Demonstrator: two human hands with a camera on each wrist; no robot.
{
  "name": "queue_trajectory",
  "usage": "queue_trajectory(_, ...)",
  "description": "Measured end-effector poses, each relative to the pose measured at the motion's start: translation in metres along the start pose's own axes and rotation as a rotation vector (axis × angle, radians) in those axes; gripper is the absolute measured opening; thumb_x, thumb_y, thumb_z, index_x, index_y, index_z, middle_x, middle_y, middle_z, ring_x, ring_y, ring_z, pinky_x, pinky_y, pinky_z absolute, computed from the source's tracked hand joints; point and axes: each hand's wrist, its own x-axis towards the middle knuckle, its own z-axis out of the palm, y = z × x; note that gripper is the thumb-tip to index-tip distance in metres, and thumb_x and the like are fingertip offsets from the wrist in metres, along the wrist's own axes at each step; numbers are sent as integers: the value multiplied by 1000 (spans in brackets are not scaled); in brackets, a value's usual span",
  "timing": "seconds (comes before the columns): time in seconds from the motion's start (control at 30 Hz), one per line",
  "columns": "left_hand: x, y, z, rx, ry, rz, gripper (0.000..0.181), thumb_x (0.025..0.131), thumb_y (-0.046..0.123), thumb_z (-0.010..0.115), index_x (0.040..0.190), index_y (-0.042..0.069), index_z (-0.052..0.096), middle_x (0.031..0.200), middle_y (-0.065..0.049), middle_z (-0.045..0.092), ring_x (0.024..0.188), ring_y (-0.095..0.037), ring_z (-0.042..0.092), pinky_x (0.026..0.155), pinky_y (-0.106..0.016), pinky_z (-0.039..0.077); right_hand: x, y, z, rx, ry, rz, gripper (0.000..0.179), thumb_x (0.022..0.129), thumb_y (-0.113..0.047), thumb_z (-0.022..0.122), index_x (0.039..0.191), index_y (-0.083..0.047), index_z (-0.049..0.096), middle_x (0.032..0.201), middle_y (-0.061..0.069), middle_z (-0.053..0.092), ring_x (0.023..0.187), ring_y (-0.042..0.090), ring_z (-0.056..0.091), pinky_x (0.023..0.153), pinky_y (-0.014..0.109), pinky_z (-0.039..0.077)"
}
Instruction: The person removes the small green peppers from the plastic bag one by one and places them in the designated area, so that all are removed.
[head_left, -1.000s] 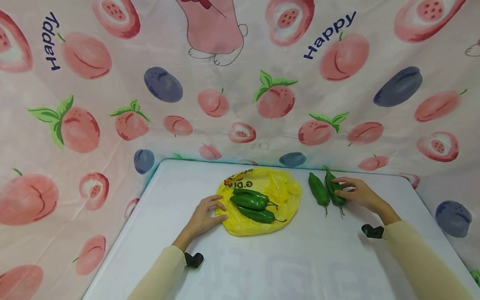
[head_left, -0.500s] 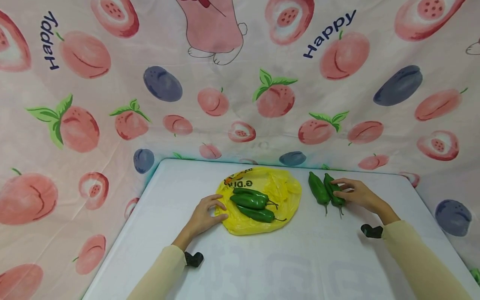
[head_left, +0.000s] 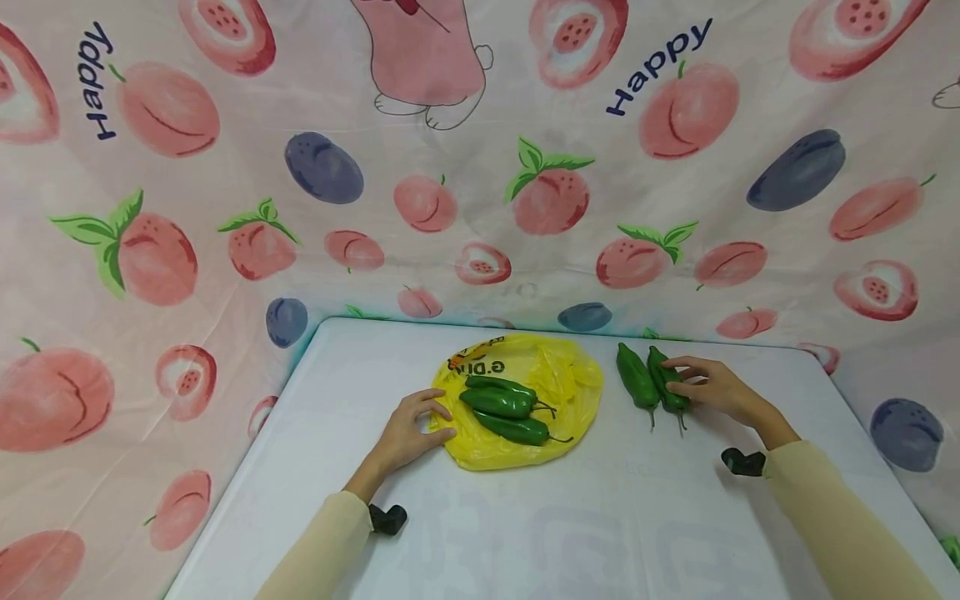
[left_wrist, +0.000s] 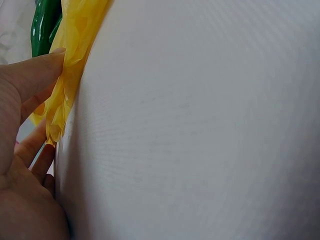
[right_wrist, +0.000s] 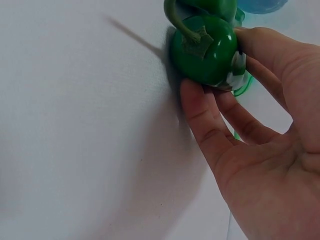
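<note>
Green pepper [head_left: 663,377] pinched by the right hand [head_left: 716,387]; left hand [head_left: 408,429] spread along the yellow bag [head_left: 480,458].
The pepper lies on the white worktop [head_left: 525,533], a second pepper [head_left: 637,379] just beside it toward the left hand; three peppers [head_left: 502,405] rest on the bag, between the hands. Expect low weight, firm flesh, slick skin; grip the body, not the breakable stem [right_wrist: 179,22]. Fruit-printed fabric [head_left: 465,150] rises beyond both hands.

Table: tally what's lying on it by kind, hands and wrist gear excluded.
Yellow bag: 1
Green peppers: 5 (3 in or on the bag, 2 apart from it)
Total: 6
</note>
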Motion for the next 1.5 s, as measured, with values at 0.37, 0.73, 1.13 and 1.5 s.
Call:
queue_trajectory(0.37, 0, -1, 1, -4, 7, -18, 14, 86, 25, 85, 95, 25, 74, 147, -4, 56, 146, -33, 38, 120, -60, 25, 1, -1, -1, -3, -2, -1, 55, 99, -30, 70, 145, -4, 54, 137, 32, 53, 122, 51, 55, 84, 38, 59)
queue_trajectory(0.73, -1, -2, -1, -9, 2, -8, 14, 86, 27, 85, 95, 24, 74, 148, -4, 55, 146, -34, 37, 120, -61, 24, 7, -7, -4, 7, -68, -8, 57, 99, -26, 70, 146, 0, 51, 137, 36, 51, 119, 46, 57, 80, 38, 61)
queue_trajectory(1.13, 0, -5, 2, -7, 1, -15, 14, 87, 28, 85, 94, 26, 73, 148, -4, 55, 146, -33, 38, 120, -60, 25, 4, -13, -13, -115, -148, -44, 61, 99, -26, 71, 148, -1, 46, 132, 36, 56, 112, 42, 63, 78, 41, 61)
queue_trajectory(1.5, -1, -3, 1, -22, 0, -11, 14, 87, 28, 85, 95, 25, 74, 148, -4, 55, 146, -34, 37, 120, -61, 24, -7, -32, -22, -274, -130, -36, 66, 97, -38, 72, 150, -9, 45, 131, 31, 58, 107, 43, 67, 80, 52, 59)
